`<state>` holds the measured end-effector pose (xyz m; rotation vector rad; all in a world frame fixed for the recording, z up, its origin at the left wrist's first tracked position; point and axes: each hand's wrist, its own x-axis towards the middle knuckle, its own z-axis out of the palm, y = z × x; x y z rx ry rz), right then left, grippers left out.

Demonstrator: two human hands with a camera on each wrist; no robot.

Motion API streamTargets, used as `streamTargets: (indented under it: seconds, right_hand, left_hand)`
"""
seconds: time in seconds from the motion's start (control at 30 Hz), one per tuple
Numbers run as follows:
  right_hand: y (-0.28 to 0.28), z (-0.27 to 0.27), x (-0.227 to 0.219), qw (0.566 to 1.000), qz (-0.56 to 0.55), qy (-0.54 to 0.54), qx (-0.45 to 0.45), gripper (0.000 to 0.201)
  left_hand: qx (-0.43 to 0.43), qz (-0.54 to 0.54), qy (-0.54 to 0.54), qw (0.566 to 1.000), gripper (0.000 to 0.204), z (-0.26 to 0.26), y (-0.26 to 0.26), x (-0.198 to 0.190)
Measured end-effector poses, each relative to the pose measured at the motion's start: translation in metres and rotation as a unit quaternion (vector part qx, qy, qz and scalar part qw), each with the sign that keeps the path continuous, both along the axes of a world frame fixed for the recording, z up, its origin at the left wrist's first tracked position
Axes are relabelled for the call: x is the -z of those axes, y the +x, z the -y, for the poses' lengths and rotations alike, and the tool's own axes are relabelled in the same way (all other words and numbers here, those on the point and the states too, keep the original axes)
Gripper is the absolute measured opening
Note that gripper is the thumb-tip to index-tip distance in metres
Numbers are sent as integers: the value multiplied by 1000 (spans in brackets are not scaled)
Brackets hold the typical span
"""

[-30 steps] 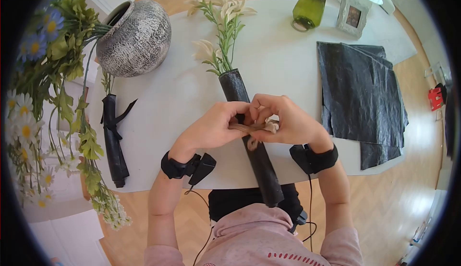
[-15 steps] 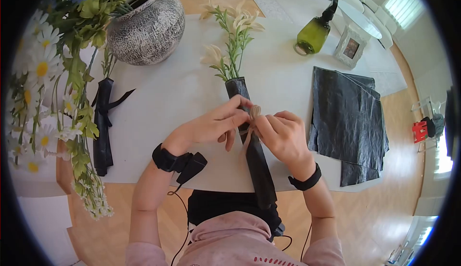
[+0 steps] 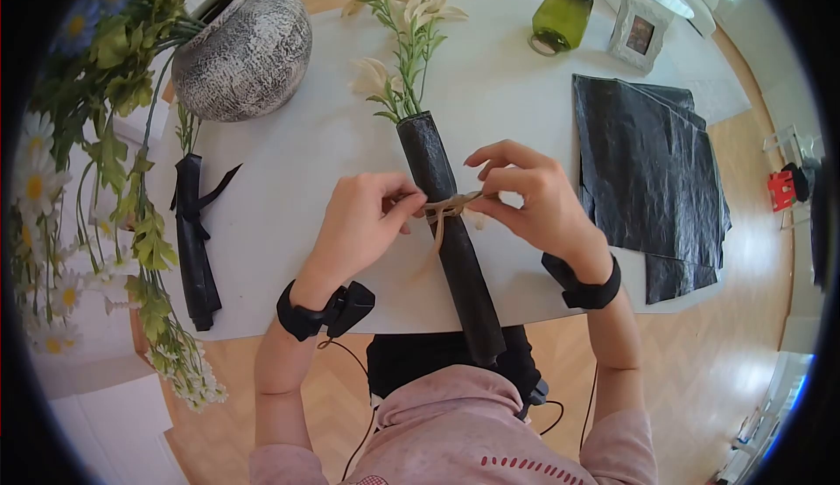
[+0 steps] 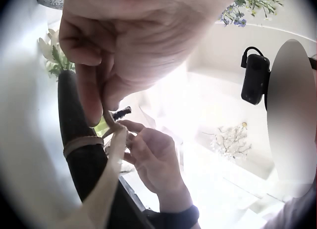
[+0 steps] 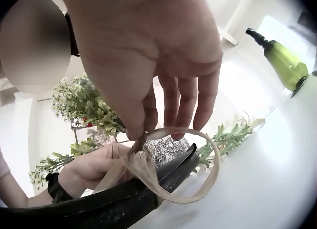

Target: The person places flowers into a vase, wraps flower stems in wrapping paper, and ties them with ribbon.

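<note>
A long roll of black wrapping paper lies slantwise over the table's front edge, with cream flowers and green stems out of its far end. A beige ribbon goes round the roll's middle, knotted on top with one tail hanging. My left hand pinches the ribbon at the roll's left side between thumb and fingertips. On the other side my right hand pinches it between thumb and index finger, the other fingers spread. In the right wrist view a wide ribbon loop stands out below that hand.
Another black-wrapped bundle tied with black ribbon lies at the left. Behind it stands a textured grey vase with leaning flowers. Black sheets are stacked at right, near a green bottle and a picture frame.
Both hands worked close together over the ribbon earlier, with a small loop upright at the right fingers. Now they have drawn apart to either side, the ribbon between them.
</note>
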<state>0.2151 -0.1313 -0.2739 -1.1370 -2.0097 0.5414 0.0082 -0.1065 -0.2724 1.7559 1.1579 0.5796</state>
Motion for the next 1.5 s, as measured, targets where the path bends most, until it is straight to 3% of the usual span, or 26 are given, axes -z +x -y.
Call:
streamTargets:
  seconds: [0.1, 0.13, 0.2, 0.33, 0.4, 0.43, 0.47, 0.53, 0.6, 0.67, 0.7, 0.8, 0.87, 0.9, 0.93, 1.0, 1.07, 1.13, 1.2, 1.3, 1.5]
  right_hand:
    - [15, -1, 2, 997, -8, -75, 9, 14]
    - [19, 0, 2, 997, -9, -75, 10, 14]
    - [21, 3, 3, 995, 100, -28, 1, 14]
    - [19, 4, -1, 991, 133, -10, 12, 11]
    - [20, 3, 0, 993, 56, -102, 3, 6]
    - [20, 1, 4, 993, 54, -105, -13, 19]
    - [17, 2, 1, 993, 63, -95, -22, 19]
    - [10, 4, -5, 953, -80, -292, -24, 33]
    - [4, 1, -12, 956, -46, -282, -62, 40]
    - [-1, -1, -9, 953, -4, -251, -168, 35]
    - [0, -3, 4, 945, -51, -230, -226, 20]
    - [-18, 2, -19, 920, 29, -318, -225, 10]
    - [-23, 3, -14, 922, 56, -289, -250, 11]
    - [-26, 7, -14, 937, 22, -269, -220, 12]
    - [-27, 9, -14, 950, -14, -247, -190, 15]
    - [-14, 8, -15, 966, 6, -212, -150, 17]
    - [-4, 9, -18, 977, 25, -179, -112, 19]
    - [1, 14, -29, 996, -15, -77, -38, 17]
    - [5, 18, -33, 997, 16, -70, -37, 18]
    - [8, 22, -34, 983, 142, 23, 114, 13]
    - [9, 31, -40, 990, 100, -75, 69, 17]
  left_hand:
    - [-12, -83, -6, 996, 11, 1, -16, 8]
    - [-11, -84, -5, 996, 11, 2, -20, 10]
    - [-29, -94, -58, 993, 13, 4, -26, 14]
    - [-13, -43, -45, 998, 15, -1, -31, 17]
    - [-29, -35, -33, 998, 20, -6, -32, 14]
    - [-39, -28, -24, 999, 20, -13, -32, 16]
    - [-31, -73, 11, 997, 22, -21, -33, 21]
    - [-37, -111, 53, 992, 24, -30, -30, 26]
    - [-51, -16, -95, 994, 40, -36, -15, 27]
    - [-38, -67, -31, 997, 45, -39, 2, 34]
    - [-18, -124, 24, 992, 50, -41, 10, 37]
    - [-62, -100, 60, 991, 56, -49, 26, 45]
    - [-77, -71, 18, 994, 46, -57, 31, 55]
    - [-100, 76, -69, 990, 40, -57, 32, 54]
    - [-120, 219, -154, 956, 38, -58, 33, 53]
    - [-104, 235, -137, 957, 44, -59, 26, 48]
    - [-118, 323, -190, 920, 40, -55, 14, 36]
    - [-113, 322, -194, 920, 42, -60, 2, 33]
    - [-90, 323, -173, 926, 46, -60, -6, 28]
    - [-61, 293, -122, 946, 48, -59, -12, 16]
    - [-46, 233, -13, 971, 47, -62, -18, -10]
